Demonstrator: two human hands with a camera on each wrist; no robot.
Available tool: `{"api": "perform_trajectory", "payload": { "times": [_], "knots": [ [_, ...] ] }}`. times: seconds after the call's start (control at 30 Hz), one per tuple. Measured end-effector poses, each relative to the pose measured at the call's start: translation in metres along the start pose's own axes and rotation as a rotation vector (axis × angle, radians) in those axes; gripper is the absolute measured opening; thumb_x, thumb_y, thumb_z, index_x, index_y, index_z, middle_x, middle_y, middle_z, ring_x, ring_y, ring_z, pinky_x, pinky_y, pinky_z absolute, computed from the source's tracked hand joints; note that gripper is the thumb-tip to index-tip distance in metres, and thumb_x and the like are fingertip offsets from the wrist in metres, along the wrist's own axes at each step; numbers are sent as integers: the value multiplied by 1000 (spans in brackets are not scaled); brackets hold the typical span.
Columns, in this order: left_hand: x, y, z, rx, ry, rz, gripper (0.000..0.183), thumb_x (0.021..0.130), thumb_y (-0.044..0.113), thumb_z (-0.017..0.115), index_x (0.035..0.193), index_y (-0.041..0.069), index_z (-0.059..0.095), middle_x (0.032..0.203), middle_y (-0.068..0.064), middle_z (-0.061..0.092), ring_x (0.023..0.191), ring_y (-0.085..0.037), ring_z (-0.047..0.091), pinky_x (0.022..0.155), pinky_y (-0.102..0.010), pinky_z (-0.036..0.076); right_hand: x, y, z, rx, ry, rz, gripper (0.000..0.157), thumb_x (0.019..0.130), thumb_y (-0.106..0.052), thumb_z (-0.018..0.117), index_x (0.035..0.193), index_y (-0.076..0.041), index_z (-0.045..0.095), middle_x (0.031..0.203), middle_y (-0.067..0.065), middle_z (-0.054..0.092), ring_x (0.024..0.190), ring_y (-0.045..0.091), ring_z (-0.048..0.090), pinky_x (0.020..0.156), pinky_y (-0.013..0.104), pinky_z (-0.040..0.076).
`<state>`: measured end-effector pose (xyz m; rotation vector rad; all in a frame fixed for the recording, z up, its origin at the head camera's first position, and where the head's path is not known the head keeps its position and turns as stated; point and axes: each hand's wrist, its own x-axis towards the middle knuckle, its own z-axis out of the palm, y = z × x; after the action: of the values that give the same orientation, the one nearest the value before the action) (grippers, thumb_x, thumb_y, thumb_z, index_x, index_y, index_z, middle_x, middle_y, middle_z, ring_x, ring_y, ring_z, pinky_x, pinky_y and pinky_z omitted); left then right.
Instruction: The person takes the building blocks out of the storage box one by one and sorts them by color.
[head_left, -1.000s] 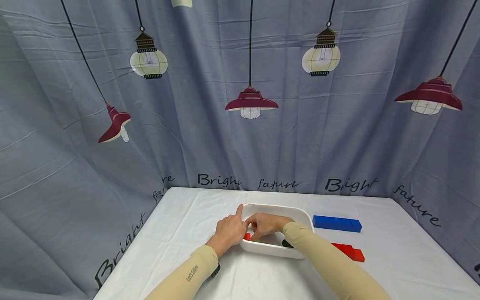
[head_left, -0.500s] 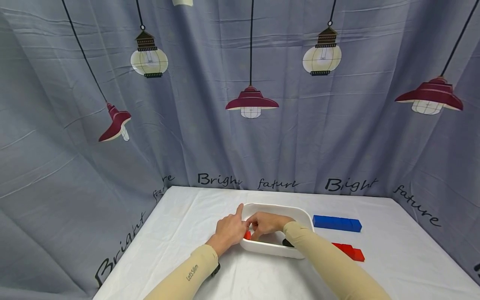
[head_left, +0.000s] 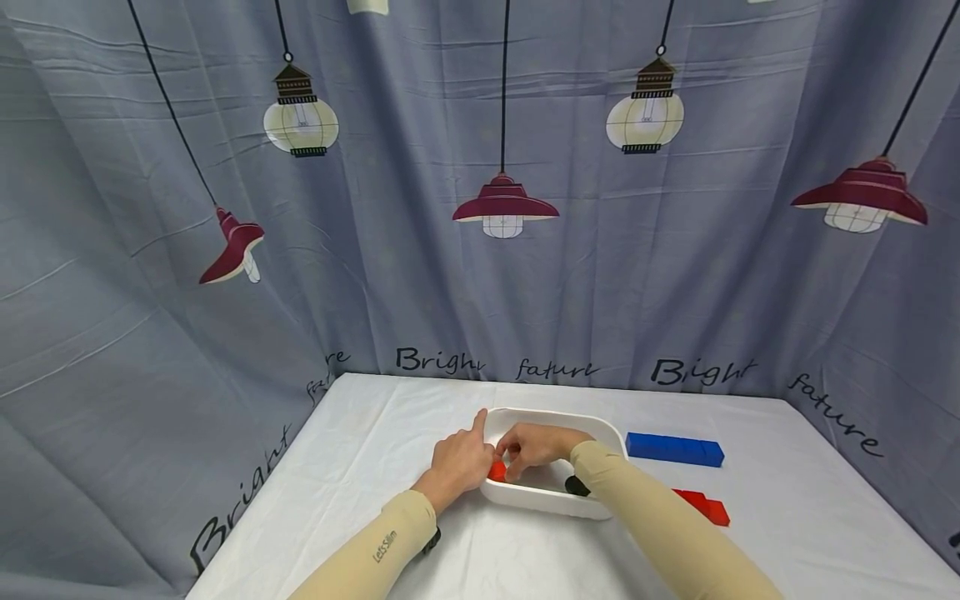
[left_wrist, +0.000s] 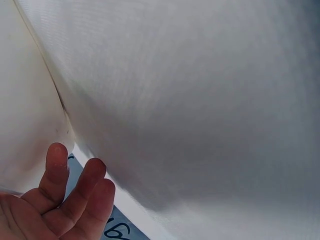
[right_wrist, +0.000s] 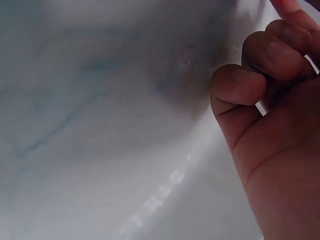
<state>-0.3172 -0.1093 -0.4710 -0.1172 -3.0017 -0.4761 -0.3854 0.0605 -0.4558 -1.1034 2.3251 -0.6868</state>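
A white plastic tub (head_left: 540, 498) stands on the table. My left hand (head_left: 459, 460) holds its left end, the index finger raised along the rim. In the left wrist view, the other fingers (left_wrist: 82, 192) lie loosely bent by the tub's outer wall; the thumb is mostly hidden. Inside the tub, my right hand (head_left: 536, 444) pinches a red block (head_left: 497, 472) close to the left wall. Its remaining fingers (right_wrist: 237, 85) are curled in the right wrist view, where the block cannot be made out. A black object (head_left: 576, 486) lies in the tub below the right forearm.
A row of joined-up blue blocks (head_left: 675, 448) lies right of the tub. Nearer, red blocks (head_left: 708, 505) are partly covered by the right sleeve. White cloth (head_left: 420, 400) covers the table, with a grey printed curtain (head_left: 420, 275) behind it.
The right hand has shifted slightly within the tub, and more of the red block shows beside its fingertips. The left hand and tub stay where they were.
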Motion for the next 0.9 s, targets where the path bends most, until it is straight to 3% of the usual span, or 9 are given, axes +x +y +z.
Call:
{"api": "perform_trajectory", "payload": {
  "times": [0.2,0.47,0.9],
  "knots": [
    [-1,1,-2,1,-3,2,63,98,30,51,155,12,34,77,-8,66,64,-22,59,64,-41,53,-6,-1,-7,-9,4,13,24,81,-7,78,103,-13,75,68,-6,45,66,9,43,63,24,31],
    [1,0,-2,5,-14,-2,62,98,30,50,156,13,33,92,-11,72,70,-23,64,67,-43,53,-22,-4,-18,-25,17,4,24,82,-7,74,105,-15,75,69,-6,45,67,9,42,65,24,30],
    [0,0,-1,-5,4,7,65,95,29,50,156,11,34,95,-14,73,70,-23,63,64,-43,51,-49,-2,-39,1,73,80,22,84,-10,77,106,-13,75,73,-3,47,73,14,45,66,27,33]
  ]
}}
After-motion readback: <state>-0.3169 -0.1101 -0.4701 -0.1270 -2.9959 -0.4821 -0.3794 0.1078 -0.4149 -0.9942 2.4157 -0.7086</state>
